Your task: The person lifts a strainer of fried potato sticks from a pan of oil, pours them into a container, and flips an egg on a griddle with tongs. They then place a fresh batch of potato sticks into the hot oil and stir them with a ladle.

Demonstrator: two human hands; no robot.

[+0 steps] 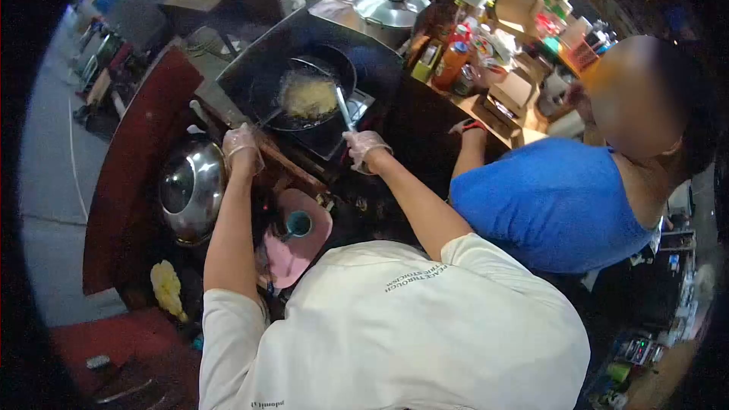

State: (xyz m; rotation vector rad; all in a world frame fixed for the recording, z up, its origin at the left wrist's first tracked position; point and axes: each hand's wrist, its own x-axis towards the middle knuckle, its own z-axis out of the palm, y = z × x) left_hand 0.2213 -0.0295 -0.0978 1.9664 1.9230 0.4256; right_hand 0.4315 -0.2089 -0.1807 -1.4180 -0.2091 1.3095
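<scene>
while yellow food (307, 96) sits in the black pan (334, 61) on the stove, a spatula (344, 108) is gripped in the gloved right hand (364, 148); the pan handle (267, 115), partly hidden, is clasped by the gloved left hand (241, 144). nearby, a steel lid (191, 190) lies.

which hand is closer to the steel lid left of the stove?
Left. The left hand grips the wok handle right beside the steel lid. The right hand is farther off, across the stove front, holding the spatula that reaches into the wok.
</scene>
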